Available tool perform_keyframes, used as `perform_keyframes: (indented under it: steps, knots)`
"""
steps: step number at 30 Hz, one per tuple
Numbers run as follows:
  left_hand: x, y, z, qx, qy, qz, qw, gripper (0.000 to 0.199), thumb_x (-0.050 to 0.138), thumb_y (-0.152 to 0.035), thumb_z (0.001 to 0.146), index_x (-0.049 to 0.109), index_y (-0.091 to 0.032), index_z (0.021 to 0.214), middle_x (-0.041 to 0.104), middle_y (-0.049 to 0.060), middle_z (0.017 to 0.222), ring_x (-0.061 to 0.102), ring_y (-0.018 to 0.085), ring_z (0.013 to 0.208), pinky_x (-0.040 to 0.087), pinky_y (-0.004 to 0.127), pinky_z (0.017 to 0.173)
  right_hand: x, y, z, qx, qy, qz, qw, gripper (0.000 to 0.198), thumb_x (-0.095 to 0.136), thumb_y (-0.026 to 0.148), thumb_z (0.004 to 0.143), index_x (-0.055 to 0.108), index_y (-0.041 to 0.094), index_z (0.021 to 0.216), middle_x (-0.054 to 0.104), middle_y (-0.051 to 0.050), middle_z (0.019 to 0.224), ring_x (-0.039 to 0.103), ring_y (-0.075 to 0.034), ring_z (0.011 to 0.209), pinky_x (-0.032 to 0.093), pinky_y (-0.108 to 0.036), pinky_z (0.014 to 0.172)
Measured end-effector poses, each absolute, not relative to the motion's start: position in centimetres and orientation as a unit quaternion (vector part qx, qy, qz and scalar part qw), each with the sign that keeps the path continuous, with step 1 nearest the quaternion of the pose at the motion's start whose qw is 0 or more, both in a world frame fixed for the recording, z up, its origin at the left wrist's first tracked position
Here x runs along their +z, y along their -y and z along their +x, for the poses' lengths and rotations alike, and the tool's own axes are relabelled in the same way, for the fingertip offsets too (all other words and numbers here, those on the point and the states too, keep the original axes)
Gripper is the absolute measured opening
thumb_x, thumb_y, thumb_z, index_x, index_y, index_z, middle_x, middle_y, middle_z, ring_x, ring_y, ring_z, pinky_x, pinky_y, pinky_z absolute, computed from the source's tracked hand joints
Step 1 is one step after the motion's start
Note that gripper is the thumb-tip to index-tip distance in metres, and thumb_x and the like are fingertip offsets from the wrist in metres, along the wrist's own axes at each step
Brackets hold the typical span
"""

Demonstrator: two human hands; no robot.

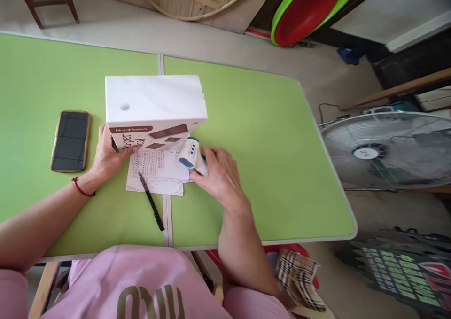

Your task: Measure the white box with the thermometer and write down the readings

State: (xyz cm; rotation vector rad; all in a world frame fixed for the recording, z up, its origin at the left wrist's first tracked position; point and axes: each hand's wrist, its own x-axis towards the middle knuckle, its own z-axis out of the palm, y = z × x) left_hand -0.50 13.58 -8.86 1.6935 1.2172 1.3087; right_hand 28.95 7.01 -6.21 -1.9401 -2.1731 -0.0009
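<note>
White on top, the box (155, 100) is at twelve o'clock from the papers (169, 166), clasped in my left hand (107, 155). Two o'clock from them is a handheld device (189, 153), handle wrapped in my right hand (221, 174).

Smooth, matt card is seen on the box (155, 96), smooth plastic on the handheld device (189, 152) at its near right corner, glossy glass on the phone (71, 140) left of it; the desk (268, 145) beneath it is finished smooth.
</note>
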Motion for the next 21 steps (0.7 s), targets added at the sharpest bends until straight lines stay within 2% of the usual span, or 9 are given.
perform_keyframes:
  steps: [2,4,7,9,11,13,15,18,21]
  knots:
    - [-8.4,-13.3,-0.4,0.504,-0.474,0.644,0.328,0.069,0.084,-0.064,0.075,0.062,-0.021,0.124,0.060,0.013,0.117,0.057,0.035,0.119,0.055,0.058,0.098,-5.7,-7.3,29.5,0.049,0.722,-0.688,0.048,0.038,0.063,0.031,0.080,0.066,0.011,0.113,0.069,-0.020,0.102,0.064,-0.032,0.090,0.052,-0.047,0.077]
    - [-7.9,-13.0,-0.2,0.521,-0.481,0.623,0.330,0.071,0.081,-0.067,0.076,0.062,-0.020,0.125,0.060,0.014,0.117,0.060,0.035,0.116,0.056,0.057,0.098,-5.2,-7.3,29.6,0.082,0.706,-0.700,0.072,0.027,0.060,0.031,0.081,0.067,0.014,0.101,0.070,-0.015,0.092,0.065,-0.029,0.082,0.052,-0.043,0.072]
    - [-6.8,-12.3,0.0,0.531,-0.495,0.594,0.348,0.062,0.078,-0.064,0.080,0.063,-0.018,0.120,0.062,0.014,0.117,0.065,0.033,0.110,0.057,0.052,0.096,-4.3,-6.7,29.0,0.142,0.681,-0.676,0.245,0.026,0.063,0.036,0.078,0.065,0.019,0.096,0.070,-0.010,0.088,0.064,-0.025,0.075,0.052,-0.037,0.063]
    - [-6.0,-11.8,0.2,0.532,-0.485,0.588,0.369,0.057,0.076,-0.062,0.084,0.064,-0.019,0.118,0.066,0.013,0.116,0.067,0.031,0.105,0.059,0.047,0.089,-3.8,-5.8,28.1,0.241,0.672,-0.592,0.374,0.022,0.064,0.040,0.079,0.062,0.022,0.091,0.068,-0.005,0.078,0.061,-0.020,0.063,0.051,-0.033,0.054]
    - [-5.4,-11.4,0.3,0.530,-0.463,0.595,0.389,0.052,0.073,-0.061,0.087,0.064,-0.019,0.117,0.069,0.011,0.111,0.068,0.028,0.097,0.059,0.041,0.081,-3.6,-4.7,26.7,0.368,0.662,-0.475,0.448,0.017,0.063,0.040,0.082,0.059,0.024,0.082,0.063,0.000,0.066,0.057,-0.017,0.056,0.050,-0.031,0.050]
    - [-5.0,-11.2,0.5,0.515,-0.459,0.605,0.397,0.051,0.072,-0.062,0.088,0.066,-0.019,0.115,0.070,0.009,0.105,0.067,0.026,0.089,0.056,0.037,0.072,-3.7,-3.7,24.9,0.462,0.641,-0.393,0.471,0.020,0.066,0.042,0.082,0.058,0.025,0.076,0.061,0.001,0.064,0.056,-0.016,0.056,0.050,-0.031,0.050]
    - [-4.8,-11.1,0.5,0.489,-0.486,0.609,0.391,0.057,0.071,-0.067,0.085,0.067,-0.019,0.114,0.069,0.010,0.100,0.064,0.025,0.083,0.053,0.036,0.066,-4.0,-3.0,23.2,0.502,0.621,-0.380,0.467,0.022,0.068,0.044,0.080,0.060,0.024,0.077,0.062,0.000,0.067,0.055,-0.015,0.058,0.050,-0.030,0.053]
    - [-5.0,-11.1,0.4,0.448,-0.534,0.617,0.366,0.069,0.065,-0.078,0.082,0.069,-0.019,0.117,0.067,0.011,0.095,0.060,0.027,0.081,0.049,0.037,0.062,-4.6,-2.8,21.7,0.507,0.590,-0.428,0.460,0.025,0.068,0.046,0.079,0.062,0.022,0.077,0.060,0.000,0.066,0.053,-0.015,0.060,0.047,-0.029,0.055]
    - [-5.2,-11.3,0.2,0.425,-0.552,0.634,0.336,0.069,0.059,-0.083,0.083,0.072,-0.021,0.113,0.065,0.010,0.087,0.058,0.027,0.078,0.047,0.037,0.062,-5.1,-3.1,21.3,0.503,0.558,-0.464,0.469,0.031,0.068,0.051,0.078,0.061,0.022,0.072,0.057,0.001,0.064,0.051,-0.014,0.060,0.047,-0.030,0.058]
